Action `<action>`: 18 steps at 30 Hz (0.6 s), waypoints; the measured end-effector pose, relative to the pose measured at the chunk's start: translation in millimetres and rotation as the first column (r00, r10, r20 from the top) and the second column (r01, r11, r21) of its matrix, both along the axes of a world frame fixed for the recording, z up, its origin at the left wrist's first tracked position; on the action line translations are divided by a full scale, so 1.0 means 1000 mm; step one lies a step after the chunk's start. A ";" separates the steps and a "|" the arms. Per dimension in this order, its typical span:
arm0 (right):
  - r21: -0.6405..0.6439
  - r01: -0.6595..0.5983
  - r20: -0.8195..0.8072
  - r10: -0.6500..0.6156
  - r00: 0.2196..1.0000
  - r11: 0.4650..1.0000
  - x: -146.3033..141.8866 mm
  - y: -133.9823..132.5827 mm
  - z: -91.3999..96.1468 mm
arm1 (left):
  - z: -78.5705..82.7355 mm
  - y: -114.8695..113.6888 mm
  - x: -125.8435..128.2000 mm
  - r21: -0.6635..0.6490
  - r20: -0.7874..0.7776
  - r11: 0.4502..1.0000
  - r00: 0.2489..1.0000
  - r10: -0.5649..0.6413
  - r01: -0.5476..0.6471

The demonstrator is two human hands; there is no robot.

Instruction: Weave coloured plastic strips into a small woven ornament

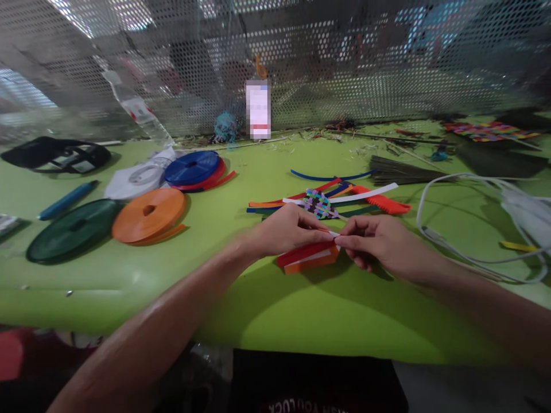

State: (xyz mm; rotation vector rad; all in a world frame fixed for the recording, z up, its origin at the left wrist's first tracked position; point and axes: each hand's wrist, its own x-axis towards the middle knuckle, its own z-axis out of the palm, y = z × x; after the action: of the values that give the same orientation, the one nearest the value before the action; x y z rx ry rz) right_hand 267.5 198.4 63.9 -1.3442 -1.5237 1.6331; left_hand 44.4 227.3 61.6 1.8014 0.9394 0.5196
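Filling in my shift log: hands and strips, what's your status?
Left hand and right hand pinching red, white and orange strips. Woven piece lies just beyond. White cable loops to the right, apart from the strips.

The left hand (290, 230) and right hand (383, 246) hide where the strips (307, 254) meet near the front edge of the worktop (344, 321). At the back edge, pixelation masks the print on a panel (258, 109), while scraps (355, 151) are too small to tell apart. The frame crops a white object (528, 206) at the right edge, a grey item (6, 225) at the left, and lettering (301, 406) on a garment (318, 376) below the front edge.
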 end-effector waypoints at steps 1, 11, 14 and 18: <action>-0.001 0.000 0.007 0.000 1.000 1.000 0.000 0.000 0.000 | 0.000 -0.001 0.001 -0.004 0.003 1.000 1.000 0.006 -0.006; -0.010 -0.062 0.023 0.062 0.998 0.998 -0.002 -0.003 0.000 | 0.003 -0.005 0.005 -0.006 -0.025 0.999 0.999 0.035 -0.035; -0.009 -0.067 0.040 0.067 0.997 0.998 -0.002 -0.003 0.001 | 0.006 -0.006 0.006 0.039 -0.023 0.999 0.999 0.031 -0.030; -0.003 -0.067 0.073 0.067 0.995 0.998 -0.001 -0.003 0.002 | 0.011 -0.004 0.007 0.104 -0.074 0.994 0.997 -0.024 0.032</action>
State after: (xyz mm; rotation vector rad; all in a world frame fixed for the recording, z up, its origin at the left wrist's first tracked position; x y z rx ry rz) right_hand 266.1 194.9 65.6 -1.3805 -1.6269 1.6417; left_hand 50.9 223.5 72.2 1.9366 0.9500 0.4967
